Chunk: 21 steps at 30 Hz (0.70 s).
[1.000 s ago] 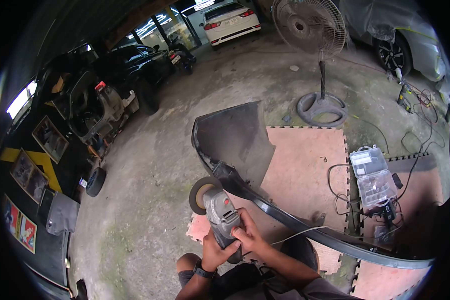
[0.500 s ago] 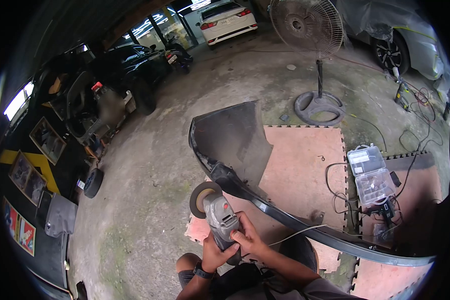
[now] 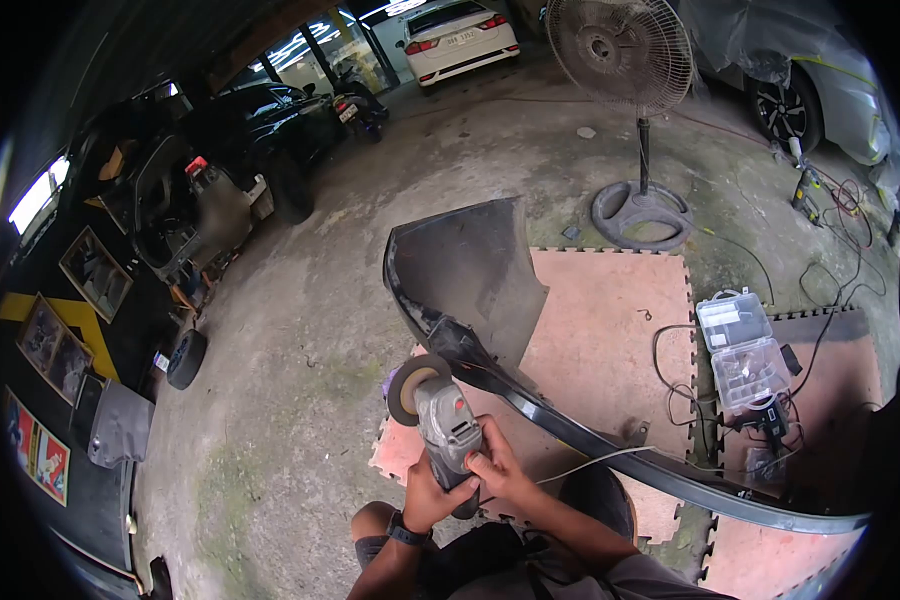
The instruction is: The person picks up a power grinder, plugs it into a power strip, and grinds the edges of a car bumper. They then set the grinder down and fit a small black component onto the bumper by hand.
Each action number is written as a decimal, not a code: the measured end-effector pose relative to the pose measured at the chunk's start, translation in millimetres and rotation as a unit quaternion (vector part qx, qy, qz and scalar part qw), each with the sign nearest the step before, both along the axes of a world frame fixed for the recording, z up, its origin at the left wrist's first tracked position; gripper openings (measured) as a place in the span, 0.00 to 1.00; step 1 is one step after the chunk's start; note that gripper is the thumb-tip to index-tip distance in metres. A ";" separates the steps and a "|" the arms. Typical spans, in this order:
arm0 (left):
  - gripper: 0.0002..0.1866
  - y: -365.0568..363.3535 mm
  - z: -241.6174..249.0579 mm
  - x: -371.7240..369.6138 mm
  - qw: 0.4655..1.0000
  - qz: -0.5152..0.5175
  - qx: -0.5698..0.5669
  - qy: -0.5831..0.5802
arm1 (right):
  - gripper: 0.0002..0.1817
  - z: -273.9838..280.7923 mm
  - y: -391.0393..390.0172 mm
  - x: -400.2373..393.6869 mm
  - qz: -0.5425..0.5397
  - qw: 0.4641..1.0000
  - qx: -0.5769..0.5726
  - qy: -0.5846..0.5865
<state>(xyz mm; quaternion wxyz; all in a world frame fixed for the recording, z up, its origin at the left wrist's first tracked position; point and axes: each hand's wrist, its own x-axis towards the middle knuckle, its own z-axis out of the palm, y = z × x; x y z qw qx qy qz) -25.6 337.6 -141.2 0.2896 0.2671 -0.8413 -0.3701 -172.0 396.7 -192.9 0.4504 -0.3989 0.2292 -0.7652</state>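
A grey angle grinder (image 3: 452, 425) with a round disc (image 3: 417, 388) at its upper left is held low in the middle of the view. My left hand (image 3: 432, 497) wraps round the grinder's body from the left, a dark watch on the wrist. From the right, my right hand (image 3: 500, 466) grips the same body. Just beyond the disc lies a dark car body panel (image 3: 465, 280), whose long curved edge runs down to the lower right. The disc appears close to the panel's near edge; I cannot tell whether they touch.
Pink foam mats (image 3: 610, 320) lie under the panel. A standing fan (image 3: 642, 150) is beyond them. To the right are an open clear parts case (image 3: 745, 355) and black cables. A white car (image 3: 460, 45) and a wheel (image 3: 186, 360) stand farther off.
The grinder has shifted slightly right and up with both hands on it. A purplish patch now shows at the disc's left edge. The view has moved a little.
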 end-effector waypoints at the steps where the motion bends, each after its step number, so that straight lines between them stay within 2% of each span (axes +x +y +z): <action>1: 0.36 3.5 -4.4 3.4 1.000 0.000 0.001 0.001 | 0.27 -0.6 4.4 3.5 0.000 1.000 0.001 0.001; 4: 0.37 7.4 -16.4 10.6 1.000 0.000 -0.012 0.028 | 0.24 4.9 12.5 9.0 -0.011 1.000 0.011 0.011; 8: 0.37 5.3 8.0 -0.9 1.000 -0.004 -0.011 0.019 | 0.27 13.3 12.2 0.8 0.026 0.999 0.029 -0.002; 12: 0.36 -3.9 25.3 -13.2 0.999 -0.005 -0.037 0.018 | 0.28 20.5 -4.0 -10.3 -0.024 1.000 -0.001 0.014; 13: 0.36 -4.5 25.2 -13.1 1.000 0.004 -0.013 0.004 | 0.28 20.1 -6.4 -11.1 -0.035 0.999 -0.002 0.017; 14: 0.36 -5.4 24.9 -13.0 1.000 0.013 0.013 -0.011 | 0.30 20.7 -7.9 -10.2 -0.046 0.999 -0.007 0.010; 17: 0.37 -7.9 13.4 -6.8 1.000 -0.003 -0.019 0.000 | 0.28 8.1 -5.5 -4.4 -0.031 0.999 0.005 0.011; 21: 0.38 2.1 -7.3 9.1 1.000 -0.012 0.005 0.011 | 0.26 -14.0 8.4 7.3 0.007 0.999 0.041 0.018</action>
